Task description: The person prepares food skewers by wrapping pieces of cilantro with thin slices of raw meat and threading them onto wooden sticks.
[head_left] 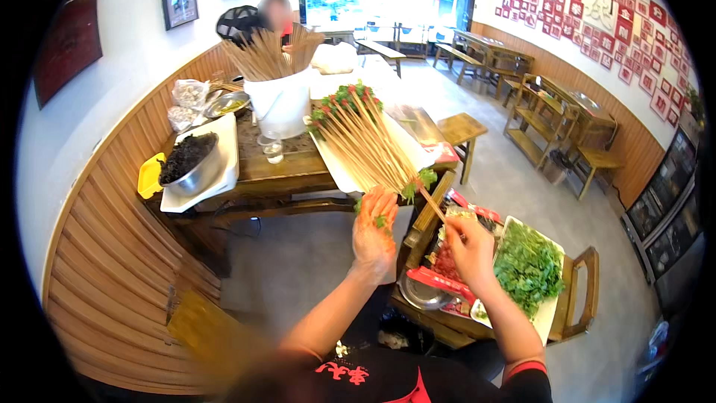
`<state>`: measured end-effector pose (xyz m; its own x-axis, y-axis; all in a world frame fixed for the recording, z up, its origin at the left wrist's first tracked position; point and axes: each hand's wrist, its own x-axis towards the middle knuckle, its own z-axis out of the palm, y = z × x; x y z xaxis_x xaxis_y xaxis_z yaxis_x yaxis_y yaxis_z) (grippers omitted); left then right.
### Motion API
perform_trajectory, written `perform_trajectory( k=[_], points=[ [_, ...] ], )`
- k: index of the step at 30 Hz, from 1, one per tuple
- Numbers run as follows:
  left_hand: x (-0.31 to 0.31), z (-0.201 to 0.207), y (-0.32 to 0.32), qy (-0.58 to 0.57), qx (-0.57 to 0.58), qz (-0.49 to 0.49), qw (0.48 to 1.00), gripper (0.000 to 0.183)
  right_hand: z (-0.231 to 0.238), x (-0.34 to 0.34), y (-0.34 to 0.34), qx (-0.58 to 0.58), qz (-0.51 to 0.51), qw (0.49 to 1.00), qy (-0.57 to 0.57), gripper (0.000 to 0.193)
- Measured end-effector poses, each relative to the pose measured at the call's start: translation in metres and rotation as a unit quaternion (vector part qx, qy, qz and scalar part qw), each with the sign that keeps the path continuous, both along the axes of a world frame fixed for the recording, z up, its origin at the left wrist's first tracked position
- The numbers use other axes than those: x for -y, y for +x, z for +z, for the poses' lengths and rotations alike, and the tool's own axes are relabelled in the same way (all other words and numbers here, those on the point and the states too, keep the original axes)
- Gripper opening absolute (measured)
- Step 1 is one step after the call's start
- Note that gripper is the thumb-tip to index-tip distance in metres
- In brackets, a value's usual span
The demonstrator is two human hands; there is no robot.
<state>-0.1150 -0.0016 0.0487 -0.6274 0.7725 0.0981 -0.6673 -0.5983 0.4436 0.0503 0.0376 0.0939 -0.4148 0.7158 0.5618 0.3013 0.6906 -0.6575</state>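
Note:
Between the thumb and fingers of my right hand (471,252) is a wooden skewer (434,204), closed in a pinch. Its far end carries something red with green leaves, over the near edge of a white tray (333,167). My left hand (375,237) is held up with its fingers stretched out, beside that tray, and bits of green leaf cling to it. Many loaded skewers (365,134) lie on the tray, most with their red and green ends pointing away from me. Below my right hand is red meat (447,263), partly hidden by red packaging.
Leafy greens (529,265) fill a tray on a wooden chair (585,291) at right. On the table stand a white bucket (280,101) of bare skewers, a cup (274,151) and a metal bowl (200,168) of dark food. Another person (246,24) sits beyond. Wooden benches (462,128) stand farther right.

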Motion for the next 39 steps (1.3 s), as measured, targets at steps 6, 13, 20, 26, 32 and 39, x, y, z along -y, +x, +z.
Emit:
perform_trajectory(
  k=[6,13,20,26,32,39],
  points=[
    [0.056,-0.011,-0.073,0.014,-0.058,0.042,0.997,0.046,0.023,-0.089,-0.177,-0.048,0.025,0.986,0.159,0.012],
    [0.101,-0.02,-0.119,-0.044,-0.014,0.129,0.991,0.046,0.02,-0.149,-0.295,0.078,-0.107,0.971,0.197,0.01],
    [0.113,-0.047,-0.136,-0.043,-0.026,0.092,0.994,0.044,0.033,-0.138,-0.318,0.2,-0.128,0.91,0.34,0.013],
    [0.123,-0.035,-0.145,-0.096,-0.084,0.144,0.981,0.049,0.104,-0.132,-0.388,0.051,0.074,0.994,0.057,0.084],
    [0.138,-0.062,-0.164,-0.073,-0.02,0.178,0.981,0.044,0.118,-0.141,-0.451,-0.097,0.264,0.96,0.009,0.105],
    [0.135,-0.069,-0.165,-0.074,-0.002,0.166,0.983,0.034,0.114,-0.122,-0.494,-0.105,0.118,0.983,0.097,0.116]
  ],
)
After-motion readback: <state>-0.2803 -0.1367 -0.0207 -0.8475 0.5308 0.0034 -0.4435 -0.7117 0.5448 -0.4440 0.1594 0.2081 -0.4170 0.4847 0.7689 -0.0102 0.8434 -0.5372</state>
